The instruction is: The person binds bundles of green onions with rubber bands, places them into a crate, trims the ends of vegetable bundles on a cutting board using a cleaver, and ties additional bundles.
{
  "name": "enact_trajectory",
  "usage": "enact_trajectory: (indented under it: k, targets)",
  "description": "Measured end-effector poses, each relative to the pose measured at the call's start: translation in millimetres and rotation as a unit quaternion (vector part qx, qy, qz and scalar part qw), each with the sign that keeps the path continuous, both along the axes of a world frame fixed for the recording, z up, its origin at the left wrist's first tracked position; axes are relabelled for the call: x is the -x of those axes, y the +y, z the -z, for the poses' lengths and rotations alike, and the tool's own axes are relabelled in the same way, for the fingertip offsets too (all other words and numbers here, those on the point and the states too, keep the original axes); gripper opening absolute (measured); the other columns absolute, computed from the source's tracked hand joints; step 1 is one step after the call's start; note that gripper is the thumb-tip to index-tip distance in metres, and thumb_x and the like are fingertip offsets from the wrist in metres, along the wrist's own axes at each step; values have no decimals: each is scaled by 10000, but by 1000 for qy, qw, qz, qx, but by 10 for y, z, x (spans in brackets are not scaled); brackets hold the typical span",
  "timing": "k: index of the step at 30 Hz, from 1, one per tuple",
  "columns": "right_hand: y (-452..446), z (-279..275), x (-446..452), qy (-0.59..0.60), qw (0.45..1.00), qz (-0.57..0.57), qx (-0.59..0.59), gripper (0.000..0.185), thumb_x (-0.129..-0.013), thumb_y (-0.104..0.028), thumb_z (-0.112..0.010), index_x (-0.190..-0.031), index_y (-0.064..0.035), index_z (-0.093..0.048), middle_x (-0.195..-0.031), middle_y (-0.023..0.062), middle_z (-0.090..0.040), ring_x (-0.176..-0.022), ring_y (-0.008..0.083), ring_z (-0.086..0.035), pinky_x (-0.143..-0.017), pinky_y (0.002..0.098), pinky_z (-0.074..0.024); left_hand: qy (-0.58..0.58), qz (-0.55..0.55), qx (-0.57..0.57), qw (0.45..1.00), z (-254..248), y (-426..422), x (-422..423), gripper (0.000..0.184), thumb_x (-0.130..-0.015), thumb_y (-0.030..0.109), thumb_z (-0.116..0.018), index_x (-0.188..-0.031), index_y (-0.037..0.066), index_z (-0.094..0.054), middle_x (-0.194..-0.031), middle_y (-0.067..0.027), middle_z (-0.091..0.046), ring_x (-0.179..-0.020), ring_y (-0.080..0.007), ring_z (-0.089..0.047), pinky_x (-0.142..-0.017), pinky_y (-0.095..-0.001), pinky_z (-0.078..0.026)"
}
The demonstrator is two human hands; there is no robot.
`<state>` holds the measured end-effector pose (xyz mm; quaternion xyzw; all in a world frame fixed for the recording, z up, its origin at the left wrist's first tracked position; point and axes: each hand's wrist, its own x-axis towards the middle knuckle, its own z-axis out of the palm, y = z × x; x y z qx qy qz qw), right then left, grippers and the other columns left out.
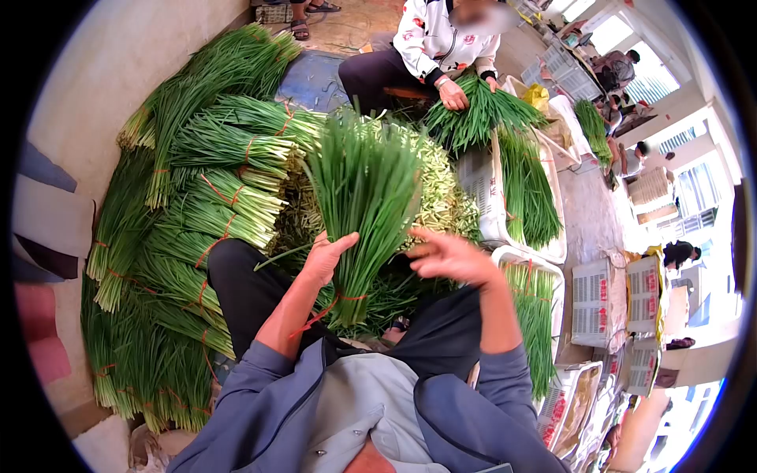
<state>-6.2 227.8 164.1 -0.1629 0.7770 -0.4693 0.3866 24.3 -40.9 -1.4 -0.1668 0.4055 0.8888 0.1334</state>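
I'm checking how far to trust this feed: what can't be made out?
All in the head view:
Right hand: fingers blurred, so contact with the green bunch is unclear.
Left hand: some fingers hidden by the bunch.
Pale trimmings: partly hidden behind the bunch.
Stacked crate: red print too small to read.
Pink item: cut off by the lens edge.

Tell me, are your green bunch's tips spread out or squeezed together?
Spread out: the green bunch in the left hand fans wide at its tips and narrows toward the red band.
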Motion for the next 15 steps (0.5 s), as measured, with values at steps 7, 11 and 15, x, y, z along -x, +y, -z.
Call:
enact_trajectory:
  k: [7,11,15]
  targets:
    - [-914,1181,98,218,912,340,67,789,-870,-181,-771,-1504,24,-350,-1345,172,-595,-1185,258,-597,-1048,353,-452,77,-2,3,997,163,235,-13,303,-942,162,-700,-1206,15,-674,-1137,-93,-716,-984,-195,-707,-845,-368,-595]
    - [-723,1387,261,71,855,401,320,458,-945,-39,-702,-1369,-16,-531,-1259,78,-640,-1087,202,-633,-937,366,-525,9,-127,-97,987,14,40,22,324,-940,108,-669,-1248,11,-657,-1145,-94,-718,-1030,-219,-690,-929,-384,-568]
    - [-699,1282,184,27,829,421,369,397,-960,-37,-677,-1333,-9,-547,-1213,75,-650,-1044,175,-631,-883,341,-523,26,-102,-176,979,124,24,57,387,-981,174,-622,-1318,-13,-598,-1229,-135,-694,-1075,-276,-693,-960,-428,-567]
